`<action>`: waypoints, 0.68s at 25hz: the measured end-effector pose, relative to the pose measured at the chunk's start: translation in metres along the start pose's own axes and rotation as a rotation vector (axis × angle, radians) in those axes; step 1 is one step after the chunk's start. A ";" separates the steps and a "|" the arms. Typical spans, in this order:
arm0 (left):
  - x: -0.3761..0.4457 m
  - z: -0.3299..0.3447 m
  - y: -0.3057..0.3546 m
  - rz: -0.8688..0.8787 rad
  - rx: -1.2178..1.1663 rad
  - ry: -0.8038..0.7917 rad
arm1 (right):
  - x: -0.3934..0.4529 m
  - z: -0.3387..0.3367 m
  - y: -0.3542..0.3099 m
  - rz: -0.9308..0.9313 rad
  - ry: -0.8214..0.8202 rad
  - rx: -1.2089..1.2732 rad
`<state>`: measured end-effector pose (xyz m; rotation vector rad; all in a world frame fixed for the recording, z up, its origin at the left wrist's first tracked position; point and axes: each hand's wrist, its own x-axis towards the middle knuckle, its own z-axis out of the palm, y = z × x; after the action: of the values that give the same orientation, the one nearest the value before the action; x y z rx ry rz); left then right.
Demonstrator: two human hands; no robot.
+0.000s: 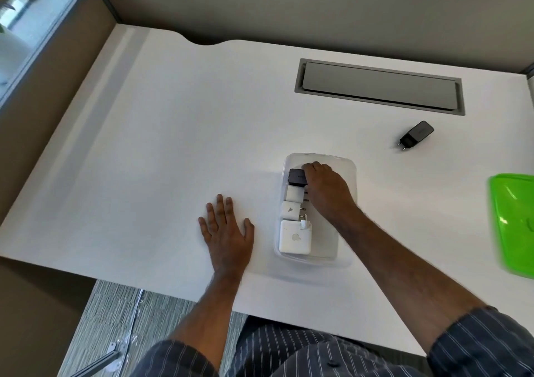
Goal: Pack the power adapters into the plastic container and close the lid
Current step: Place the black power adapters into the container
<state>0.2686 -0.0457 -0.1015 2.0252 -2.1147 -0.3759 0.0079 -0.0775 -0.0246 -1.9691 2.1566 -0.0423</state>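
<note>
Resting flat near the desk's [161,133] front edge, left hand [228,229] is spread open, holding nothing. Beside it, the clear plastic container [345,174] has white adapters [294,236] lined up inside. Right hand [328,191] reaches in, fingers closed round a black adapter [296,177] at the far end. Another black adapter [416,135] lies further back right, green lid [514,226] at the right edge.

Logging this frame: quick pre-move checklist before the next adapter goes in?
1. Plastic container open, on the desk: ok.
2. Black adapter in the container released: not ok, right hand fingers are on it.
3. All adapters packed: not ok, loose black adapter lies on the desk, apart from the container.
4. Room in the container: cannot tell, the right hand covers part of it.
5. Left hand free: ok, flat on the desk.
6. Green lid within reach at right: ok.
</note>
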 end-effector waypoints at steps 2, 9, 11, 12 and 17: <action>0.000 0.001 0.000 0.001 0.003 0.003 | -0.001 0.003 0.000 0.015 0.006 0.056; 0.001 0.000 0.000 -0.008 -0.003 -0.012 | -0.008 0.001 0.009 -0.041 0.066 0.209; 0.001 0.000 0.000 -0.012 -0.001 -0.016 | -0.014 -0.012 0.013 -0.032 0.145 0.295; 0.001 0.000 0.000 -0.013 0.001 -0.019 | -0.018 -0.020 0.016 -0.018 0.189 0.353; 0.000 -0.002 0.000 -0.009 0.004 -0.032 | -0.040 -0.055 0.043 0.103 0.371 0.680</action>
<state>0.2693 -0.0457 -0.0994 2.0453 -2.1272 -0.4078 -0.0415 -0.0410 0.0279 -1.5262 2.0414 -1.0454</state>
